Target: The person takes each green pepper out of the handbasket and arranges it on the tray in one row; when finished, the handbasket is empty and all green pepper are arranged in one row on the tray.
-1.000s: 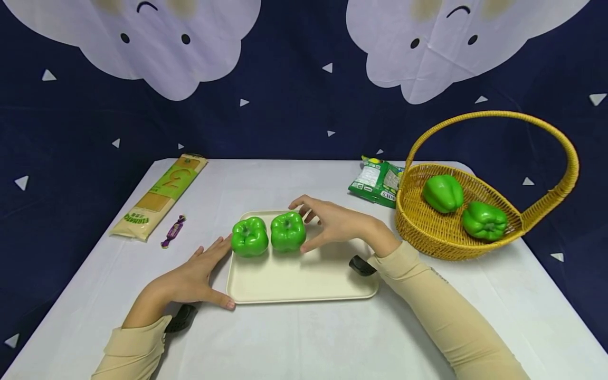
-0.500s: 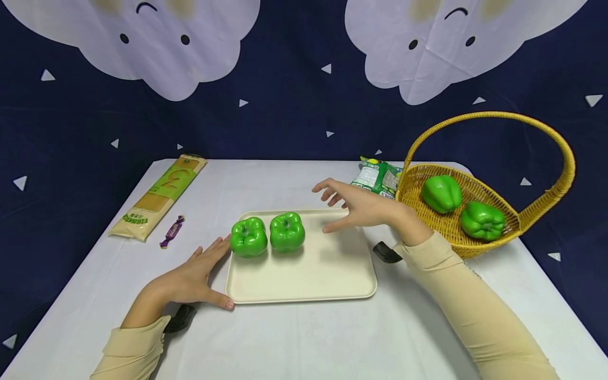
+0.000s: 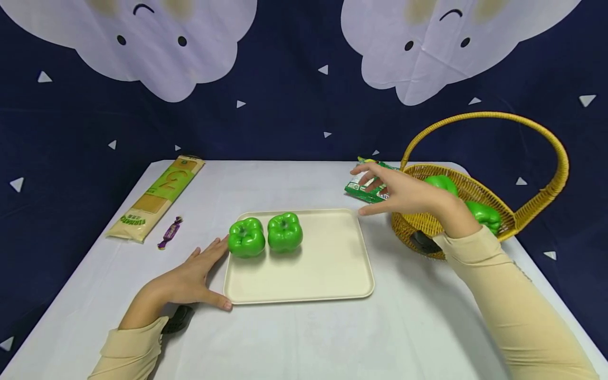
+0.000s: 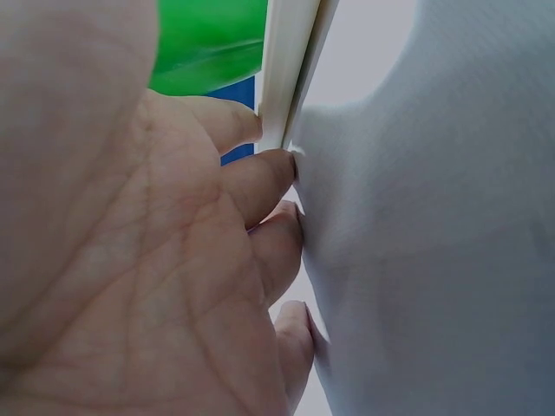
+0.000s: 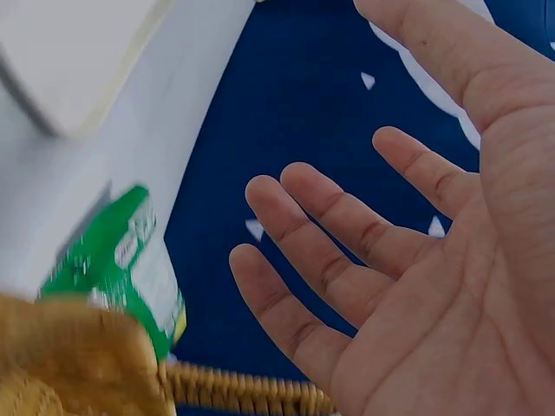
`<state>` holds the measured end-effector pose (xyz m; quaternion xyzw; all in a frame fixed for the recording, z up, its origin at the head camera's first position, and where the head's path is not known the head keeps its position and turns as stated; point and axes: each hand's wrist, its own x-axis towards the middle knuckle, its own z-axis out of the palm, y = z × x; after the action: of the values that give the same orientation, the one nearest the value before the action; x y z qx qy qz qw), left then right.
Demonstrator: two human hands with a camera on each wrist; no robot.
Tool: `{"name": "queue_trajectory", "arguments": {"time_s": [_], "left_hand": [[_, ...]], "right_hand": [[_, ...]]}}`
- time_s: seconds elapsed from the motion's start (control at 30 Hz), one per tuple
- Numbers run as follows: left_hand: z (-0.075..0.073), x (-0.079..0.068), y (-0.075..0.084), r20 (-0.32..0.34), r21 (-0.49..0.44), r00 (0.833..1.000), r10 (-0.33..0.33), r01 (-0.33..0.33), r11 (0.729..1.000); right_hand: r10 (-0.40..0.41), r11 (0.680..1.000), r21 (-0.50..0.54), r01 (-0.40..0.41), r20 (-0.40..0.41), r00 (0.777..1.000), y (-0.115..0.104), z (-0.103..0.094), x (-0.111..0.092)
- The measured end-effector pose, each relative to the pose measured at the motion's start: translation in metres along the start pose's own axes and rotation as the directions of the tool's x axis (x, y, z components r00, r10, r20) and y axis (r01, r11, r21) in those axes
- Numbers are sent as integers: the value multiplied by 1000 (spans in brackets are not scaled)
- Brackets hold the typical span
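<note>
Two green bell peppers stand side by side on the left part of a cream tray (image 3: 328, 264): one pepper (image 3: 246, 238) by the tray's left edge, the other pepper (image 3: 285, 232) just right of it. My left hand (image 3: 190, 279) rests at the tray's left edge, fingers and thumb spread; in the left wrist view its fingertips touch the white cloth by the rim. Above the table, between tray and wicker basket (image 3: 418, 248), my right hand (image 3: 408, 192) is in the air, holding nothing. It partly hides a green snack bag (image 3: 356, 189) and the basket's left side.
Inside the basket lie two more green peppers, one pepper (image 3: 442, 183) behind the other pepper (image 3: 484, 215); its tall handle (image 3: 484, 114) arches above. At the left are a noodle packet (image 3: 159, 198) and a purple-wrapped candy (image 3: 170, 233). A dark blue cloth backdrop (image 3: 285, 132) hangs behind.
My right hand has left the right-hand pepper on the tray and moved right, toward the basket, with nothing in it. The left hand and the peppers have stayed put.
</note>
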<state>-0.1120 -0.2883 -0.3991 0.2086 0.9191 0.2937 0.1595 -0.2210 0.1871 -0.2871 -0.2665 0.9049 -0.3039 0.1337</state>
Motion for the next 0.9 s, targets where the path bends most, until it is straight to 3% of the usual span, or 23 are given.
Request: {"name": "queue_trajectory", "arguments": {"time_s": [0.5, 0.9], "left_hand": [[0, 0, -2, -1, 13, 1000, 5, -5, 1000], [-1, 1, 0, 3, 2, 1000, -1, 1, 1000]], "right_hand": [[149, 981, -115, -157, -74, 986, 32, -45, -35], [296, 949, -95, -302, -68, 953, 57, -68, -47]]}}
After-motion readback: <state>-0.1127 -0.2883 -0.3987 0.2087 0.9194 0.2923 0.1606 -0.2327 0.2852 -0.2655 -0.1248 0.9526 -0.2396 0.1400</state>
